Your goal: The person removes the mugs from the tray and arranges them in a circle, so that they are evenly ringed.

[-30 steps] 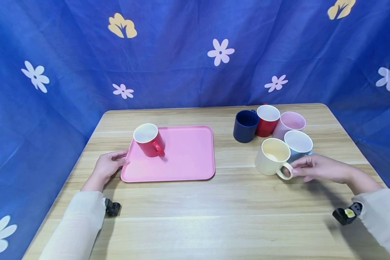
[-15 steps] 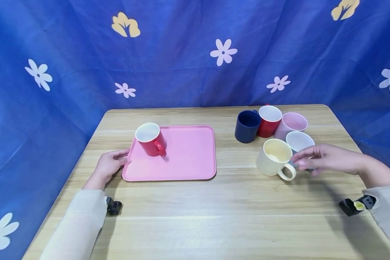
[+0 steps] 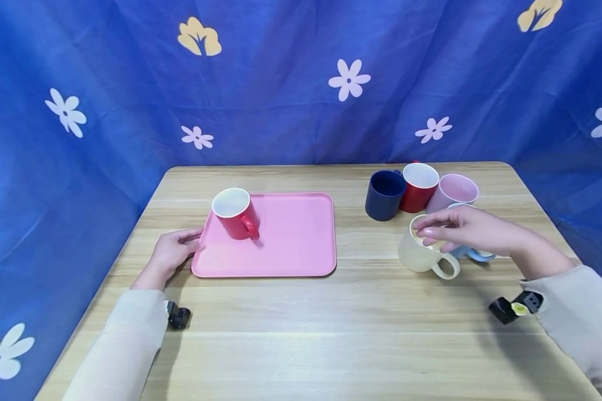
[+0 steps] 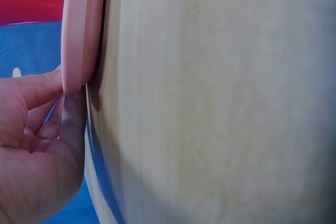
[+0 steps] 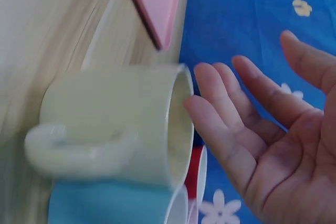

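Note:
My left hand [image 3: 170, 256] pinches the left edge of a pink rectangular tray [image 3: 293, 239], thumb on top and fingers beneath, as the left wrist view shows. A red mug [image 3: 241, 224] with a white inside stands upright on the tray's left part. Over on the right, my right hand [image 3: 486, 233] hovers above a cream mug [image 3: 412, 254], fingers spread and holding nothing. Its fingertips are close to the rim in the right wrist view. The cream mug's handle points to the front right. Behind the hand is a light blue mug [image 5: 115, 203], mostly hidden in the head view.
Close behind the cream mug stand a dark blue mug [image 3: 383, 201], another red mug [image 3: 417, 195] and a pale pink mug [image 3: 445, 196]. A blue curtain [image 3: 281, 111] with flowers hangs behind the wooden table [image 3: 301, 334].
My right hand has left the cream mug's handle, risen, and moved leftward over the mug's rim. My left hand keeps its grip on the tray. The view has shifted slightly.

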`<state>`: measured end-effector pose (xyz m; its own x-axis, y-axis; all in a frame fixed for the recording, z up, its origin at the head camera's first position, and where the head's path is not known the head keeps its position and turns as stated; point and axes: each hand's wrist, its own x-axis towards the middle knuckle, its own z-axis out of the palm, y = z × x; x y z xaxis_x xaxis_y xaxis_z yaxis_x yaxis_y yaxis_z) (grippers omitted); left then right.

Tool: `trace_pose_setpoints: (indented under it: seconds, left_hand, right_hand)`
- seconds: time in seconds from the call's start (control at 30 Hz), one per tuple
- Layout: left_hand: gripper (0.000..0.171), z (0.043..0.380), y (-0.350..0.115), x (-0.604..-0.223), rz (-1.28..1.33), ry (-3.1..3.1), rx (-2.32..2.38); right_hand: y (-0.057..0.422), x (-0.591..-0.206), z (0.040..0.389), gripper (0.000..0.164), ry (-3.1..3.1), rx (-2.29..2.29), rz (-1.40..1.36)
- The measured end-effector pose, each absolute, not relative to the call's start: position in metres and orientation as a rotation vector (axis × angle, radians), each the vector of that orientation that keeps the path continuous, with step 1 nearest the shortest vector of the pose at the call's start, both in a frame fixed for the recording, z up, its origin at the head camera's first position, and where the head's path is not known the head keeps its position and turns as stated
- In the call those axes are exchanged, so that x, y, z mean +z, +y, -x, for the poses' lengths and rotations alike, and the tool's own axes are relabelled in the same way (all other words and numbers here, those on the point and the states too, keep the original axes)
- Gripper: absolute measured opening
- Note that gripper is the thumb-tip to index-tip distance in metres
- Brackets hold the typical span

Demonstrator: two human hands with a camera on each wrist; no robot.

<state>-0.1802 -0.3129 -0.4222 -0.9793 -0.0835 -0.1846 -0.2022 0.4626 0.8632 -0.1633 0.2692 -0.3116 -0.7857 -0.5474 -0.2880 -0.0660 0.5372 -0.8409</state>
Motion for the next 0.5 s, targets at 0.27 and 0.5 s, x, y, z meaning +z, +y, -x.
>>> trace_pose_setpoints:
  seconds: [0.27,0.5]
  left_hand:
    - [0.048,0.180,-0.314,-0.423,0.245,2.574,1.578]
    - [0.051,0.179,-0.313,-0.421,0.245,2.569,1.590]
  right_hand:
    - [0.227,-0.310,0.175,0.040,2.228,-1.286,0.519]
    - [0.187,-0.312,0.185,0.044,2.303,-1.273,0.483]
